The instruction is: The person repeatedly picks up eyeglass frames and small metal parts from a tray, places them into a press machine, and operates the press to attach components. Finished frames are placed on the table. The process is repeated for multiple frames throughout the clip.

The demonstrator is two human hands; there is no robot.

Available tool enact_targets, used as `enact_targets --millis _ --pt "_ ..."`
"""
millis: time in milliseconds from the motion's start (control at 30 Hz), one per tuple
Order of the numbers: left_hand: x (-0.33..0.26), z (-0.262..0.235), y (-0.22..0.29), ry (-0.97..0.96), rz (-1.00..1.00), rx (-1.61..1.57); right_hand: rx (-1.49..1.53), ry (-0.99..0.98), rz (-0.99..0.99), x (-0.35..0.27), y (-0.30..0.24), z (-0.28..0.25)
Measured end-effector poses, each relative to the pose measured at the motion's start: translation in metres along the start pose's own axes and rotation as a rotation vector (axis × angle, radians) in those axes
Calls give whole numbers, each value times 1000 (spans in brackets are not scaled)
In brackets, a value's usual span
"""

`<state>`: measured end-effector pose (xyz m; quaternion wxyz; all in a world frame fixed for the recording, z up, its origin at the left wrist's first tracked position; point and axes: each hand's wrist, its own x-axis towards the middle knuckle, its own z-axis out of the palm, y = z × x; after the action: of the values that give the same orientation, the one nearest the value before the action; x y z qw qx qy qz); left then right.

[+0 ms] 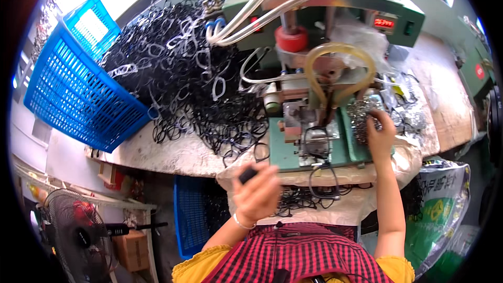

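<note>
My left hand (257, 193), blurred by motion, is closed at the table's front edge with a small black object (248, 175) at its fingers. My right hand (381, 133) reaches to the heap of small shiny metal parts (361, 115) in a green tray right of the press. Its fingers are pinched at the heap, and what they hold is too small to make out. Between the hands, a black eyeglass frame (325, 197) hangs at the front of the metal fixture (316, 137) on the green machine base (283, 160).
A large pile of black and clear eyeglass frames (194, 78) covers the table's left. A blue basket (84, 84) leans beside it. Tubes (340, 47) loop over the fixture under the green press (408, 15). More frames (293, 202) lie on cloth at my lap; a fan (78, 230) stands lower left.
</note>
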<state>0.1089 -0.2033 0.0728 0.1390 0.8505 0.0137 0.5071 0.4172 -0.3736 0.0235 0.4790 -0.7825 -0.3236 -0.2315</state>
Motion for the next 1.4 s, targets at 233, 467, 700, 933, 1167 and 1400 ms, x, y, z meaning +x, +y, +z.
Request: enact_targets --millis 233,467,700,933,1167,1400 --pt "58 -74 -105 230 -357 500 366 -82 329 -2 -25 2" --pt "-17 -19 -254 -179 -521 696 463 -17 447 -3 -32 8" --pt "-18 -30 -190 282 -412 244 29 37 366 -51 -5 -62" --pt "17 -8 -190 325 -533 170 189 -61 32 5 -94 -24" --pt "33 31 -146 451 -507 -258 705 -56 280 -3 -132 29" --pt "123 0 -17 200 -307 -1029 1036 -213 485 0 -141 23"
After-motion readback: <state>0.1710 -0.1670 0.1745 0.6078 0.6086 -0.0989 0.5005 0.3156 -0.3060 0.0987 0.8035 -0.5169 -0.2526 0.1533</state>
